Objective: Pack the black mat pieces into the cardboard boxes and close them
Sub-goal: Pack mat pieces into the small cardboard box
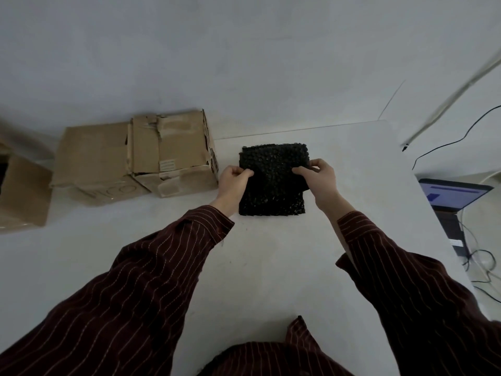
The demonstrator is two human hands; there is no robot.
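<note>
A stack of black knobbly mat pieces (272,194) lies on the white table (271,267), far centre. My left hand (233,179) pinches the left edge of the top piece, and my right hand (318,176) pinches its right edge; the top piece sits slightly askew over the ones below. Left of the stack stands a worn cardboard box (170,156) with its flaps folded down. A flatter cardboard box (92,164) lies against its left side.
Another cardboard box (21,194) shows at the far left edge. An open laptop (452,196) with cables sits beyond the table's right edge. A grey wall rises behind the table. Dark striped sleeves fill the foreground.
</note>
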